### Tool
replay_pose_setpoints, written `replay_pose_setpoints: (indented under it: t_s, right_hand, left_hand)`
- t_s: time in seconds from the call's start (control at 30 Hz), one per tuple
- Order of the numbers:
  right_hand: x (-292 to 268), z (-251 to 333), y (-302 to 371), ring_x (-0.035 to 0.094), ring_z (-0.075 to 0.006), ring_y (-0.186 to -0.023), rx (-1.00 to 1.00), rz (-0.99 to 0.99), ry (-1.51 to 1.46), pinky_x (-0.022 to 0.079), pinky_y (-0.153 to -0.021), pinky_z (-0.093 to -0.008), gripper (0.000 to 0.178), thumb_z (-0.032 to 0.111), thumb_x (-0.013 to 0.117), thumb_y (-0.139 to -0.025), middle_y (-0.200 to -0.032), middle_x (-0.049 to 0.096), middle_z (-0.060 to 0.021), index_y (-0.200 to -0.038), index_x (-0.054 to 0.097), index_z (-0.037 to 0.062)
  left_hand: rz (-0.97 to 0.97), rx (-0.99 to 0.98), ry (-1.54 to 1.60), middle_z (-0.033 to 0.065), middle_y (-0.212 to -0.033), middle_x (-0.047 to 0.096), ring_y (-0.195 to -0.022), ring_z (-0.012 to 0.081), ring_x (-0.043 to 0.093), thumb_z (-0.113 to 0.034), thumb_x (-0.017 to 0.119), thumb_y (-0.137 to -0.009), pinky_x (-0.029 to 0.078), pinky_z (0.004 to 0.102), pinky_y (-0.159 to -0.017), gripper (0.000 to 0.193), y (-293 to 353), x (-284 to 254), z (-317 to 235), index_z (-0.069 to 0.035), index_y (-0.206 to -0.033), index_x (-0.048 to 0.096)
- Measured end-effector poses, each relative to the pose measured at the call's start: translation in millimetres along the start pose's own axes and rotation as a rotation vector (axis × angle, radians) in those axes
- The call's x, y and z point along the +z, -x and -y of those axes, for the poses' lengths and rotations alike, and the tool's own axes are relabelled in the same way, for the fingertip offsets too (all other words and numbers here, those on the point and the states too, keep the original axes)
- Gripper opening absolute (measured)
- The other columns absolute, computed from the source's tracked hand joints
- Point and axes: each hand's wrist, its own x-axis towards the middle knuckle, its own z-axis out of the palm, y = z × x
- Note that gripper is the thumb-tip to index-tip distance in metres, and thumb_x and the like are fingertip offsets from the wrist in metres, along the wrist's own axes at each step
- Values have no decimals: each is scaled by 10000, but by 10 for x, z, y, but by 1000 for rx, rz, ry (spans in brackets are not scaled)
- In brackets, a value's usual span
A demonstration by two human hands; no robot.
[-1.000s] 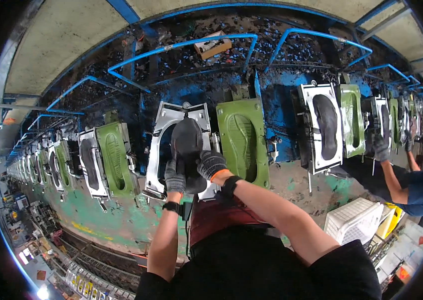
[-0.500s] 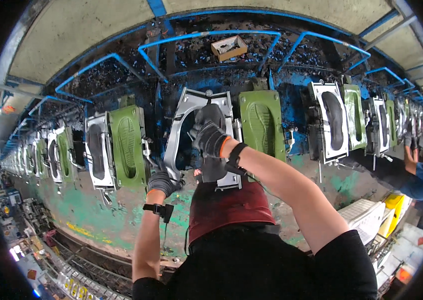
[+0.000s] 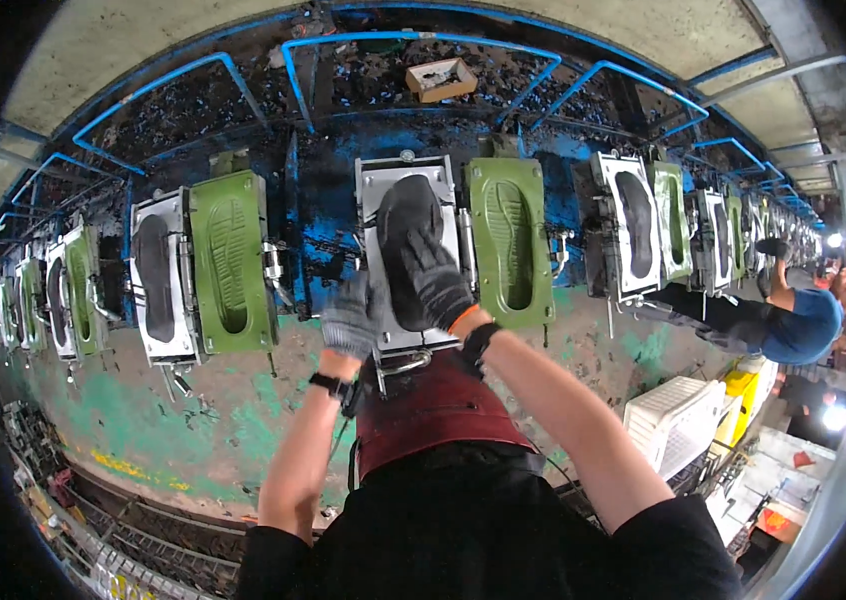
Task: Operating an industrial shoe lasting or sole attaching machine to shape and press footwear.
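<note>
A dark grey shoe sole [image 3: 405, 215] lies in the opening of a silver metal mould [image 3: 375, 180] in front of me. My right hand [image 3: 438, 285], in a grey glove with an orange cuff, presses on the sole's right side, its fingers stretched out and apart. At the mould's lower left edge is my left hand [image 3: 350, 318], also gloved, its fingers pointing up along the frame and slightly blurred. I cannot make out whether those fingers touch the metal. The mould's green half [image 3: 506, 240], with a ribbed sole-shaped hollow, stands open just to the right.
More moulds, like the green one [image 3: 231, 265] and its silver partner [image 3: 160, 280], line the bench both ways. Blue rails [image 3: 423, 37] and an open carton [image 3: 441, 80] lie beyond. A co-worker in blue [image 3: 805, 325] bends at the right, near a white crate [image 3: 678, 425].
The silver frame, tilted askew before, now sits straight around the sole. My right hand has gone from gripping the sole to lying on it; my left hand has moved up beside the frame.
</note>
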Motion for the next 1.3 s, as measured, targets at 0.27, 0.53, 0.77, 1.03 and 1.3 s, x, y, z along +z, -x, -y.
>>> replay_pose_setpoints:
  t_s: [0.27, 0.53, 0.77, 1.03, 1.3]
  right_hand:
    - [139, 589, 748, 209, -498, -1528, 111, 184, -122, 143, -1274, -555, 1064, 425, 752, -709, -1637, 240, -323, -1533, 333, -104]
    - [-58, 356, 863, 181, -466, -1553, 115, 283, -273, 134, -1279, -562, 921, 271, 663, -801, -1656, 225, -298, -1575, 296, -66]
    - [-260, 358, 1031, 111, -497, -1556, 26, 479, -74, 128, -1259, -604, 858, 380, 606, -874, -1661, 177, -323, -1530, 361, -116]
    - [162, 411, 1275, 691, -392, -971, 316, 813, -546, 550, -845, -549, 565, 402, 708, -807, -1061, 720, -225, -1209, 629, 13]
    - [479, 72, 1312, 718, -369, -985, -44, 894, -228, 557, -892, -479, 397, 209, 634, -918, -1182, 724, -183, -1296, 677, 95]
  left_hand:
    - [-207, 351, -377, 246, -1544, 437, -1450, 435, 362, -363, 629, -933, 269, 528, -1239, 683, -1220, 441, -393, -11, -1495, 468]
    - [-122, 354, -533, 157, -1567, 459, -1433, 381, 416, -368, 654, -901, 332, 495, -1204, 690, -1385, 467, -602, -102, -1517, 495]
    - [15, 319, -700, 302, -1594, 330, -1481, 514, 262, -500, 697, -843, 179, 593, -1250, 936, -1262, 598, -1068, 60, -1529, 394]
    - [-51, 258, -552, 234, -1588, 359, -1504, 473, 233, -456, 730, -787, 173, 613, -1237, 938, -1231, 522, -937, -9, -1545, 404]
    - [-73, 273, -360, 171, -1578, 414, -1473, 436, 297, -522, 767, -755, 234, 541, -1248, 915, -1318, 494, -792, -34, -1484, 502]
